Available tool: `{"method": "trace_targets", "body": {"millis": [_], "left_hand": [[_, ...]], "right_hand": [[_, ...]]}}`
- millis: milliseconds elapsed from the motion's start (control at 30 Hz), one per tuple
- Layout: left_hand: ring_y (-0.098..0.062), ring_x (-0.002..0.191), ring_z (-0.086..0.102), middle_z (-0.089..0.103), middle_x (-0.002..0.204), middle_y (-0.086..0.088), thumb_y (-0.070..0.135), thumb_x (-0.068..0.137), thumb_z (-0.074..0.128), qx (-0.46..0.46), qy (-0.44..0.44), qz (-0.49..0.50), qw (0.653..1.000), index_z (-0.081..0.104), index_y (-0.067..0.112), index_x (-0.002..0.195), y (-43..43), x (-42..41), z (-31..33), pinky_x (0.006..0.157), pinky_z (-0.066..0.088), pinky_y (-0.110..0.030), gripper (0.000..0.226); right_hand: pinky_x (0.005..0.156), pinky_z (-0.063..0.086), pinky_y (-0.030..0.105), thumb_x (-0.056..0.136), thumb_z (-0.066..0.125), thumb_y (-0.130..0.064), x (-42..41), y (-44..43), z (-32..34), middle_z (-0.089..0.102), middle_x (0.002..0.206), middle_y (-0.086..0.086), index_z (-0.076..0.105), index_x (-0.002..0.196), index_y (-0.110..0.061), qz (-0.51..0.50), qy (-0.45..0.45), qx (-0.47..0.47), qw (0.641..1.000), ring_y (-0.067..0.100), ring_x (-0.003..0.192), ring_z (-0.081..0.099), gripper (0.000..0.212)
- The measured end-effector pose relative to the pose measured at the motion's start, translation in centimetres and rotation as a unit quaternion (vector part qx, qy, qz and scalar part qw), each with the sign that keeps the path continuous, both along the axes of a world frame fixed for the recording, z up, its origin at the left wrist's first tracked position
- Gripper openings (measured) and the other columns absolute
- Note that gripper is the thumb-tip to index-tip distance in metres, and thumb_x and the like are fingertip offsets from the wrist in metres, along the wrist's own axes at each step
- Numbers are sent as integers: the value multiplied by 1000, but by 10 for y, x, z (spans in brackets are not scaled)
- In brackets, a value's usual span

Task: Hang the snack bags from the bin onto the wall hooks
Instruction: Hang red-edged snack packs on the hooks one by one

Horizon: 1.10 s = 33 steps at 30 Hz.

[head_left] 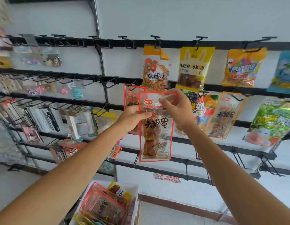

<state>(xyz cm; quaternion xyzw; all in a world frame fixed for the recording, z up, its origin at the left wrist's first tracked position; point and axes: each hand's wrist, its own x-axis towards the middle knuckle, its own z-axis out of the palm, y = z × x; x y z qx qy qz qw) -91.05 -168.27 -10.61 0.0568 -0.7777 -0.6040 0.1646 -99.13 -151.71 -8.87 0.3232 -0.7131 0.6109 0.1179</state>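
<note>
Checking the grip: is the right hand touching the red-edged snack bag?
Touching. The head view shows the right hand pinching the top of the red-edged snack bag.

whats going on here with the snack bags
A person is stocking wall hooks. The left hand grips the side of a red-edged snack bag while the right hand pinches its top, holding it up at the rail. A matching bag already hangs just behind it, and more wait in the white bin below.
</note>
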Motion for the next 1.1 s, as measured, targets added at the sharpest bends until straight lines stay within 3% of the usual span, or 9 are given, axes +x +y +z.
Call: {"method": "trace_targets", "body": {"millis": [233,367,433,500,567,633,767,867,1100], "left_hand": [[-14,101,68,75,104,5,20,85,74,-17,-6,-13,1000,72,17,110,-3,-22,-5,90,49,-26,25],[-23,89,69,75,97,3,18,86,74,-13,-5,-33,999,72,14,108,-9,-37,-11,78,53,-23,23],[-11,74,65,73,91,6,18,87,72,-20,-4,-43,999,71,14,108,-14,-45,-12,69,51,-19,21],[0,70,62,71,89,9,18,89,70,-45,7,-57,997,69,14,110,-20,-52,-12,71,48,-20,22],[3,80,63,69,96,10,17,93,65,-82,26,-73,994,65,16,114,-27,-59,-13,79,50,-24,22],[-4,104,62,65,117,8,19,95,61,-159,46,-62,984,54,22,129,-33,-67,-17,92,49,-30,35],[-16,124,49,32,153,-2,17,93,60,-312,168,-9,935,15,28,152,-42,-79,-28,94,45,-30,75],[-23,143,27,21,158,-8,11,89,60,-434,230,-3,871,20,20,154,-46,-90,-32,113,30,-39,77],[-31,148,14,15,162,-13,8,84,58,-584,244,-21,774,34,16,151,-49,-122,-42,120,14,-51,71]], "right_hand": [[59,45,10,89,68,-24,-11,6,5,64,83,-12,65,101,-18,-91,98,57,989,-5,69,60,14],[64,55,28,91,64,-24,-19,-1,5,69,83,-9,71,100,-18,-132,186,169,959,2,67,61,13],[65,55,30,93,61,-23,-23,-7,5,68,84,-8,71,101,-15,-151,199,192,949,6,68,61,14],[66,54,30,94,59,-23,-30,-13,4,66,84,-9,69,100,-15,-165,182,194,950,8,70,61,14],[68,53,31,96,57,-23,-37,-18,-1,67,87,-6,67,100,-16,-167,143,187,957,11,75,62,13],[71,52,31,97,54,-21,-44,-21,-5,67,88,-3,66,100,-16,-163,110,174,965,13,80,63,13],[68,49,28,98,51,-19,-57,-25,-8,64,84,-3,65,101,-16,-172,77,172,967,16,79,62,14],[61,43,21,98,51,-20,-71,-27,-8,63,85,-4,65,101,-16,-187,94,201,957,15,76,59,14],[58,43,22,96,55,-21,-96,-29,-14,65,81,-4,65,96,-13,-185,161,204,948,13,73,60,13]]}}
